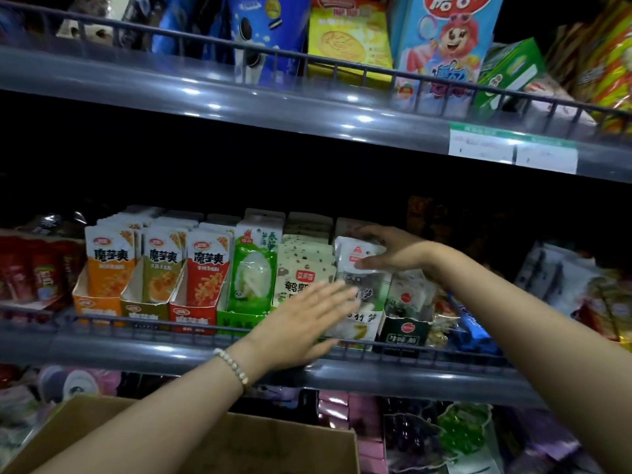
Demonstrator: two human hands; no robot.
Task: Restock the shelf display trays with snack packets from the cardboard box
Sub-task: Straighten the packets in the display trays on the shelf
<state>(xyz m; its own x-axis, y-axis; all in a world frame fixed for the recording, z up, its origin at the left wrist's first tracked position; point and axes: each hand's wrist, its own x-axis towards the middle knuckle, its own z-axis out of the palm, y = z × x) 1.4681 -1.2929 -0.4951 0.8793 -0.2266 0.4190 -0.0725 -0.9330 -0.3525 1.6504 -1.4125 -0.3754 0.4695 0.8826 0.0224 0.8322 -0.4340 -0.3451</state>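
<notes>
Several cardboard display trays stand side by side on the middle shelf (143, 350), holding upright snack packets. My right hand (393, 251) reaches in from the right and grips a stack of white snack packets (359, 249) at its top, over the white tray (362, 325). My left hand (307, 319), with a bead bracelet at the wrist, is held flat with straight fingers in front of the beige packets (301, 271) and the white tray's left side. The open cardboard box (290, 439) sits below at the bottom; its inside is hidden by my left arm.
Orange (95, 302), olive (143, 307), red (195, 313) and green (239, 318) trays stand left of my hands, a dark tray (407, 331) to the right. A wire rail (171, 328) fronts the shelf. Biscuit packs fill the shelf above, candy bags the one below.
</notes>
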